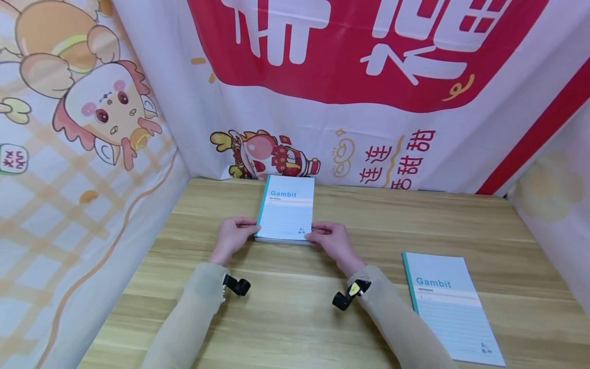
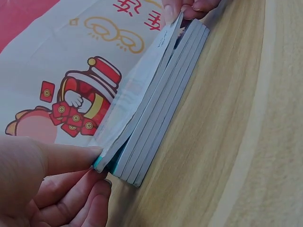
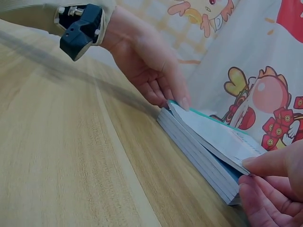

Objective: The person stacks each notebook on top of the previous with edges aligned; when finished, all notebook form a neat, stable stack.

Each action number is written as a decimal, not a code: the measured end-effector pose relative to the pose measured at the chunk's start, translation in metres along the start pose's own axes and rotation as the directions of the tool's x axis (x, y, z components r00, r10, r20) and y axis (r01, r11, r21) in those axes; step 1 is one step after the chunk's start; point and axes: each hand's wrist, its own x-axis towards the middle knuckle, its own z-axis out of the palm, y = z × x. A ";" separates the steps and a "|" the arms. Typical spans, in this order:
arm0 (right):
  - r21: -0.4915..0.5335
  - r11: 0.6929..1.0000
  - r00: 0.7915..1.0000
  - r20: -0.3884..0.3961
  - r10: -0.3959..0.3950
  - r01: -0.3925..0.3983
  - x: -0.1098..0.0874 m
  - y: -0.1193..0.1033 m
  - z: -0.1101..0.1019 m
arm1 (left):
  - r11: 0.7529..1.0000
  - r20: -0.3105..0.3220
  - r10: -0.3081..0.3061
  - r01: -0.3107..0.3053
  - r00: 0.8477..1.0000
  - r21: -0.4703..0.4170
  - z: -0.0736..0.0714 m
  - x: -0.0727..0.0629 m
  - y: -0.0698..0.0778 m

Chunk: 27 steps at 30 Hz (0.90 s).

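Observation:
A stack of several notebooks [image 2: 163, 109] lies at the table's back edge, against the printed cloth. Its top notebook [image 1: 288, 210] has a pale cover marked "Gambit" and a teal spine. My left hand [image 1: 232, 237] pinches that notebook's near left corner, thumb on the cover and fingers below. At the near right corner my right hand [image 1: 333, 240] pinches it the same way. In both wrist views the near edge of the top notebook stands slightly raised, with a narrow gap above the others. Beside my right forearm, a single matching notebook [image 1: 454, 307] lies flat.
The wooden table [image 1: 286, 318] carries the notebooks. Behind it hangs a red and white printed cloth [image 1: 276, 118], and a patterned cloth [image 1: 92, 205] closes the left side. Small black wrist cameras [image 1: 238, 285] sit on both sleeves.

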 end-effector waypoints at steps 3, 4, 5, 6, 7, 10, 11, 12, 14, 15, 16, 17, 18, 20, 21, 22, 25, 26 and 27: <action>-0.027 1.000 1.000 -0.001 0.001 -0.001 0.000 0.001 -0.001 | 1.000 -0.005 0.000 0.001 1.000 0.012 0.001 0.000 -0.001; -0.033 0.999 1.000 -0.003 0.003 -0.003 0.000 0.001 -0.001 | 1.000 -0.005 0.001 -0.001 1.000 0.016 0.001 0.001 0.000; -0.036 0.999 1.000 -0.005 0.005 -0.005 0.000 0.001 -0.001 | 1.000 -0.004 0.005 -0.005 1.000 0.020 0.001 0.000 0.000; -0.041 0.999 1.000 -0.008 0.005 -0.006 0.000 0.000 -0.002 | 1.000 -0.003 0.008 -0.008 1.000 0.024 0.001 0.000 0.000; -0.044 0.999 1.000 -0.010 0.005 -0.006 0.000 0.000 -0.002 | 1.000 -0.001 0.010 -0.010 1.000 0.026 0.002 0.000 0.001; -0.052 0.999 1.000 -0.014 0.005 -0.005 -0.001 0.000 -0.003 | 1.000 0.001 0.010 -0.010 1.000 0.028 0.002 -0.002 0.002; -0.052 0.999 1.000 -0.013 0.004 -0.005 -0.001 0.000 -0.003 | 0.999 0.001 0.009 -0.009 1.000 0.032 0.002 -0.002 0.002; -0.054 0.999 1.000 -0.012 0.004 -0.005 -0.001 0.000 -0.003 | 0.999 0.001 0.008 -0.008 1.000 0.036 0.002 -0.003 0.003; -0.060 0.998 1.000 -0.011 -0.001 0.000 -0.002 0.001 -0.003 | 0.999 -0.001 0.006 -0.006 1.000 0.042 0.002 -0.003 0.003; -0.060 0.998 1.000 -0.012 -0.004 0.003 -0.002 0.001 -0.003 | 0.999 -0.002 0.006 -0.006 1.000 0.046 0.002 -0.004 0.003; -0.061 0.998 1.000 -0.011 -0.007 0.007 -0.003 0.001 -0.003 | 0.999 -0.005 0.004 -0.004 1.000 0.046 0.002 -0.004 0.004; -0.065 0.998 1.000 -0.011 -0.011 0.010 -0.003 0.001 -0.003 | 0.999 -0.005 0.004 -0.003 1.000 0.046 0.002 -0.004 0.004; -0.072 0.997 1.000 -0.011 -0.014 0.013 -0.003 0.001 -0.003 | 0.999 -0.009 0.001 0.000 1.000 0.045 0.002 -0.004 0.003; -0.081 0.996 1.000 -0.009 -0.022 0.021 -0.003 0.001 -0.002 | 0.999 -0.015 -0.008 0.009 1.000 0.041 0.003 -0.005 0.003; -0.083 0.996 1.000 -0.009 -0.022 0.021 -0.003 0.001 -0.002 | 0.999 -0.016 -0.010 0.011 1.000 0.040 0.003 -0.005 0.003; -0.087 0.996 1.000 -0.008 -0.022 0.021 -0.002 0.001 -0.002 | 0.999 -0.017 -0.012 0.012 1.000 0.039 0.003 -0.005 0.003; -0.092 0.996 1.000 -0.004 -0.019 0.018 -0.001 0.002 -0.002 | 0.999 -0.021 -0.009 0.010 1.000 0.042 0.004 -0.006 0.003; -0.094 0.995 1.000 -0.002 -0.018 0.018 -0.001 0.002 -0.002 | 0.999 -0.023 -0.008 0.009 1.000 0.042 0.004 -0.006 0.003; -0.097 0.995 1.000 -0.001 -0.015 0.015 -0.001 0.002 -0.002 | 0.999 -0.022 -0.005 0.006 1.000 0.042 0.004 -0.006 0.004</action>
